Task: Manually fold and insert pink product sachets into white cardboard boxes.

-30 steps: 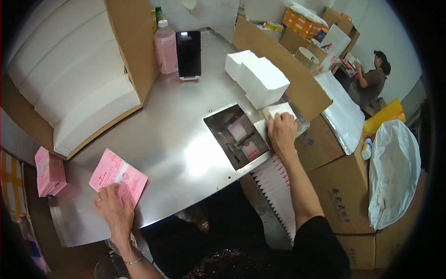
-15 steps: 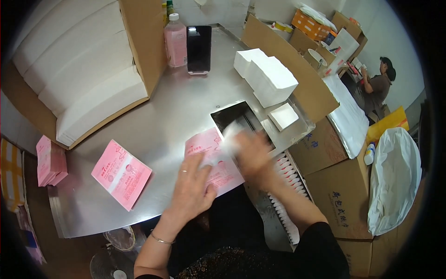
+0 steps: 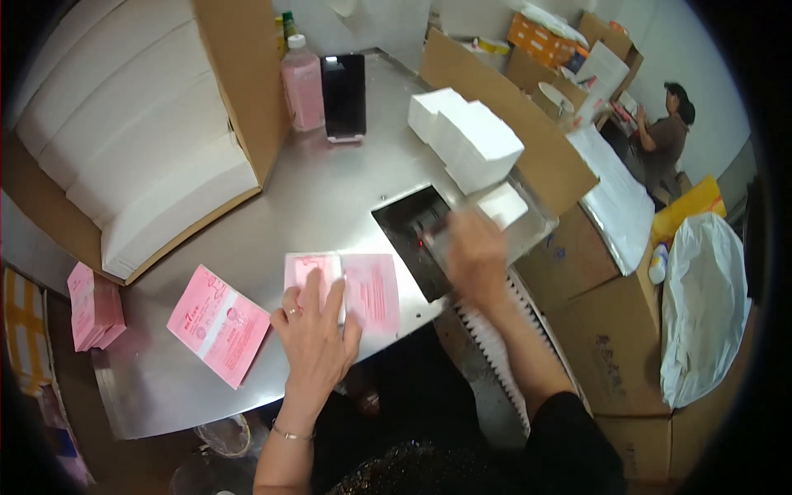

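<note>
My left hand (image 3: pixel 316 326) lies with its fingers spread and pressed on a pink printed sheet (image 3: pixel 371 293). The sheet's left side is folded over, and a white edge shows along the fold. My right hand (image 3: pixel 477 257), smeared by motion, is over the right side of a rectangular opening (image 3: pixel 412 219) in the steel table. Just beyond it lies a small pile of white folded tissues (image 3: pixel 505 205); whether the fingers touch it or hold anything cannot be made out. Left of my left hand rests a stack of pink printed sheets (image 3: pixel 216 322).
A carton of white tissue stacks (image 3: pixel 177 219) stands at the left, with pink packets (image 3: pixel 95 307) below it. A phone (image 3: pixel 344 97) and a bottle of pink liquid (image 3: pixel 303 87) are at the back. Taller tissue stacks (image 3: pixel 470 140) stand right. Another person (image 3: pixel 667 136) works far right.
My left hand has slid left with the pink sheet, which is now partly folded. My right hand has moved from the sheet up and right, toward the small tissue pile.
</note>
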### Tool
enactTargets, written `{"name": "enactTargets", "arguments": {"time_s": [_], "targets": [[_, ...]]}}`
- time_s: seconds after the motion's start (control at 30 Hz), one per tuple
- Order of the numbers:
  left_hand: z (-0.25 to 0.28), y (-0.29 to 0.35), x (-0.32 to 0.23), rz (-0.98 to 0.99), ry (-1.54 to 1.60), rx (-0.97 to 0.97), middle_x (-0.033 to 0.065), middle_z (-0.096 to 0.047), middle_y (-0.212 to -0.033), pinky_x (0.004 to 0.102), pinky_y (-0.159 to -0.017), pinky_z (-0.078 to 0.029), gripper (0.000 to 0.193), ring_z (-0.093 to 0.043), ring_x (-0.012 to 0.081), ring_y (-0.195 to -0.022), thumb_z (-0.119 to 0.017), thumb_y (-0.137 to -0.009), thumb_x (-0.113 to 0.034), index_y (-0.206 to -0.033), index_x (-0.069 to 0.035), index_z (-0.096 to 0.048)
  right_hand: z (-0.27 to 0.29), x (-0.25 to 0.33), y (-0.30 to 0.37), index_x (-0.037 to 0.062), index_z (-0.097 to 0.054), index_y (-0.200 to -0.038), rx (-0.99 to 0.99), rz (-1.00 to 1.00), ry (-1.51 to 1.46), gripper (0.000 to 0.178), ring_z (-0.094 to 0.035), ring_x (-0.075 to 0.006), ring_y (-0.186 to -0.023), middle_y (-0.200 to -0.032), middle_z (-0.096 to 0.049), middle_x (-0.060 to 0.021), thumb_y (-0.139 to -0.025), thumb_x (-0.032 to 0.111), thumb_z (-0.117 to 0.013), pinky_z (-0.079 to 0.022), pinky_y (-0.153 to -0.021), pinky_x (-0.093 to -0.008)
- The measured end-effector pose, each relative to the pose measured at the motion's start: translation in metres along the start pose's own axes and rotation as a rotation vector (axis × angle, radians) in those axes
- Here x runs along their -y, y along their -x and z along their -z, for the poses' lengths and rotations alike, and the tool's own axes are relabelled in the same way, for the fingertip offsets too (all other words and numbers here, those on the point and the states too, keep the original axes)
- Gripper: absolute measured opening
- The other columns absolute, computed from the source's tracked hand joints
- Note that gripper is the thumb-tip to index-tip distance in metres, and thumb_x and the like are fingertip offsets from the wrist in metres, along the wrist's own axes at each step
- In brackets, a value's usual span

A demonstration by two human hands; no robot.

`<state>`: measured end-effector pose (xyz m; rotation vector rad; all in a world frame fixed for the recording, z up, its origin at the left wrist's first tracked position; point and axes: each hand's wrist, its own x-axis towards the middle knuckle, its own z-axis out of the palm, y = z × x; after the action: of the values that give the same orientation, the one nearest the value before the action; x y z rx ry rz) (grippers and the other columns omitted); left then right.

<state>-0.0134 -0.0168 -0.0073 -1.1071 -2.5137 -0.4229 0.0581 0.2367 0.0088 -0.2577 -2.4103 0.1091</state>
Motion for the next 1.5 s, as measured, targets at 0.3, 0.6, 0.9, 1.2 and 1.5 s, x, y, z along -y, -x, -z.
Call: {"name": "enactTargets", "arguments": {"time_s": [0.3,0.6,0.9,1.2,1.5], "targets": [[0.004,-0.014,-0.004,-0.015,-0.034,-0.020,0.0183,-0.055,-0.126,0.0507,-0.079,-0.040,0.050,-0.051,0.0363,-0.101,-0.071,-0.082,-0.045,-0.114,-0.006,-0.064,-0.007,-0.097,0.016,0.0006,-0.068,-0.083,0.031,-0.274,0.202,0.018,-0.057,-0.0312,-0.090,-0.088,-0.059,-0.0143,-0.091,0.016,-0.062,-0.045,-0.080,-0.0458],[0.000,-0.008,-0.021,-0.094,0.267,0.185,0.0170,-0.054,-0.120,0.0444,-0.076,-0.050,0.049,-0.054,0.0338,-0.100,-0.075,-0.076,-0.023,-0.119,-0.004,-0.061,-0.002,-0.071,0.013,-0.0027,-0.063,-0.111,-0.073,-0.066,-0.039,0.033,-0.060,-0.0380,-0.093,-0.103,-0.064,-0.0177,-0.078,0.000,-0.062,-0.048,-0.082,-0.0479],[0.009,-0.006,-0.023,-0.070,0.349,0.066,0.0167,-0.053,-0.103,0.0464,-0.073,-0.048,0.081,-0.053,0.0355,-0.092,-0.080,-0.068,-0.022,-0.142,-0.008,-0.051,-0.049,0.069,0.014,0.0011,-0.066,-0.110,0.398,0.336,0.002,0.030,-0.062,-0.0341,-0.096,-0.090,-0.060,-0.0175,-0.085,0.016,-0.060,-0.025,-0.105,-0.0766],[0.035,0.026,0.012,-0.017,0.400,0.006,0.0137,-0.059,-0.100,0.0464,-0.084,-0.043,0.032,-0.055,0.0346,-0.095,-0.069,-0.075,-0.006,-0.106,-0.003,-0.066,-0.042,-0.007,-0.016,-0.0024,-0.065,-0.105,0.789,-0.392,-0.076,0.026,-0.064,-0.0416,-0.100,-0.098,-0.067,-0.0237,-0.090,0.016,-0.057,-0.047,-0.097,-0.0527],[0.021,0.037,0.079,0.369,-0.071,0.148,0.0211,-0.033,-0.158,0.0663,-0.111,-0.024,0.054,-0.030,0.0438,-0.145,-0.055,-0.089,-0.015,-0.143,-0.010,-0.050,-0.017,-0.064,0.020,0.0001,-0.062,-0.092,0.012,-0.191,0.381,0.017,-0.058,-0.0349,-0.090,-0.088,-0.059,-0.0154,-0.081,0.012,-0.067,-0.048,-0.076,-0.0456]]}}
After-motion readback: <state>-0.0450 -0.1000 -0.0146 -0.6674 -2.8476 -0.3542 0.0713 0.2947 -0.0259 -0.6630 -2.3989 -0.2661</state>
